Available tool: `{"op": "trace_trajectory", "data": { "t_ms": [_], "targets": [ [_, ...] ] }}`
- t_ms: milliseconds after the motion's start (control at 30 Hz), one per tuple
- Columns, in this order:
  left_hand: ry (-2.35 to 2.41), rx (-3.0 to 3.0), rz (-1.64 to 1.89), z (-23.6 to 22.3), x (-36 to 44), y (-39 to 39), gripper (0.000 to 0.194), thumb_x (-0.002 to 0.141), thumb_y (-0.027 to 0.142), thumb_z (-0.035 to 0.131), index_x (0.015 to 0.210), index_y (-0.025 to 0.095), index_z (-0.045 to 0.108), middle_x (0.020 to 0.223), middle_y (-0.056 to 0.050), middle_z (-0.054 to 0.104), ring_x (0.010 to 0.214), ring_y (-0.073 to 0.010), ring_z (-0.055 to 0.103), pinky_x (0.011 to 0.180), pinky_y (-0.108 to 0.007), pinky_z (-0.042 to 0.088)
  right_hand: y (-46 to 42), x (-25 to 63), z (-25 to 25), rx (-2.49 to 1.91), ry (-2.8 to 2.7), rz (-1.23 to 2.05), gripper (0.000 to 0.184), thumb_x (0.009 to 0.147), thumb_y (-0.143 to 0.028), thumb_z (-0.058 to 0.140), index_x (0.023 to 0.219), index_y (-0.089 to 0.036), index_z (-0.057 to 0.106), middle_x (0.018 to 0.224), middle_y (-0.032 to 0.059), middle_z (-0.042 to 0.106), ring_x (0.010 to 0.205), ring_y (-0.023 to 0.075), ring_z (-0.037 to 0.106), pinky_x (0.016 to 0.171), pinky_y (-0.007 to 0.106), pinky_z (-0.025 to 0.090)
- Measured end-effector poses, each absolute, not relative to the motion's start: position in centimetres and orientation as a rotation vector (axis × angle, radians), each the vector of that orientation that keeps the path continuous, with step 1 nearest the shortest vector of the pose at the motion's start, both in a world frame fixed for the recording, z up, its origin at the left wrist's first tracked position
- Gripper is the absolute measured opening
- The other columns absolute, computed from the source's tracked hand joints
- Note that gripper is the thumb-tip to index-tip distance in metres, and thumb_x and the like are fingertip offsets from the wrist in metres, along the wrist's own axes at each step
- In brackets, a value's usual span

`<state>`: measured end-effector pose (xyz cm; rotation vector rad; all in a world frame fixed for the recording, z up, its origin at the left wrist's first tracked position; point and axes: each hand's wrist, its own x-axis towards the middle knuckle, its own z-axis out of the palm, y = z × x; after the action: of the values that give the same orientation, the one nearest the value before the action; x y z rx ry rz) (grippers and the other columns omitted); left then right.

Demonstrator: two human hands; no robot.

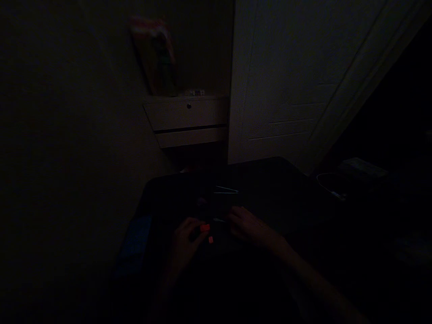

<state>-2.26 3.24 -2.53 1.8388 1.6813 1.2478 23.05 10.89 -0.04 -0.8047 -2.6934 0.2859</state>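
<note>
The scene is very dark. My left hand [187, 238] rests on a dark table [276, 180], its fingers curled around a small orange piece [204, 227]. A second small orange bit [211, 240] lies just below it. My right hand [246, 225] lies knuckles up beside it, fingers bent down over something dark that I cannot make out. Two thin pale sticks [227, 190] lie on the table just beyond both hands.
A pale drawer unit [189, 118] with a round knob stands against the wall behind the table, with a colourful bag [155, 54] on top. A light door [297, 81] is to the right. A white cable [329, 186] lies at the table's right. A blue object [137, 240] sits at the left.
</note>
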Motion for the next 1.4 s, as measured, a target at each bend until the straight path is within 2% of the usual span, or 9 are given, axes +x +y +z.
{"op": "trace_trajectory", "data": {
  "t_ms": [133,367,700,1067,1400],
  "targets": [
    [1.658,1.836,1.242,-2.2,-2.3,3.1,0.02,0.087,0.043,0.076,0.092,0.026,0.084,0.093,-0.005,0.076,0.085,-0.0232,0.074,0.075,-0.034,0.06,9.7,22.2,-0.2,-0.799,-2.607,0.523,0.021,0.102,-0.013,0.058,0.122,-0.017,0.064,0.119,0.01,0.062,0.096,0.0185,0.066,0.084,0.03,0.056],
    [1.634,1.828,1.186,-2.2,-2.4,3.1,0.021,0.089,0.043,0.074,0.094,0.027,0.085,0.093,-0.005,0.075,0.087,-0.0231,0.074,0.079,-0.035,0.06,9.5,21.8,-0.3,-0.717,-2.575,0.635,0.037,0.104,-0.013,0.053,0.138,-0.022,0.064,0.114,0.0092,0.066,0.103,0.0203,0.066,0.092,0.032,0.056],
    [1.629,1.84,1.191,-2.3,-2.4,3.2,0.024,0.091,0.046,0.072,0.095,0.027,0.085,0.093,-0.005,0.075,0.086,-0.0227,0.073,0.078,-0.034,0.059,9.2,21.5,0.2,-0.764,-2.682,0.596,0.063,0.091,0.006,0.047,0.144,-0.025,0.063,0.113,0.0088,0.063,0.105,0.0211,0.06,0.096,0.034,0.051],
    [1.593,1.801,1.194,-2.8,-2.6,3.4,0.019,0.088,0.042,0.075,0.095,0.027,0.085,0.094,-0.004,0.074,0.087,-0.0224,0.073,0.078,-0.034,0.058,9.9,21.5,-0.7,-0.758,-2.585,0.724,0.063,0.086,0.006,0.048,0.14,-0.023,0.065,0.115,0.0082,0.061,0.107,0.021,0.061,0.097,0.034,0.05],
    [1.611,1.798,1.177,-2.7,-2.6,3.4,0.022,0.089,0.046,0.074,0.094,0.028,0.086,0.094,-0.005,0.074,0.087,-0.0225,0.073,0.079,-0.035,0.058,9.5,20.7,-1.1,-0.796,-2.699,0.543,0.068,0.087,0.005,0.053,0.146,-0.027,0.059,0.121,0.0094,0.061,0.11,0.0228,0.061,0.098,0.037,0.05]
  ]
}}
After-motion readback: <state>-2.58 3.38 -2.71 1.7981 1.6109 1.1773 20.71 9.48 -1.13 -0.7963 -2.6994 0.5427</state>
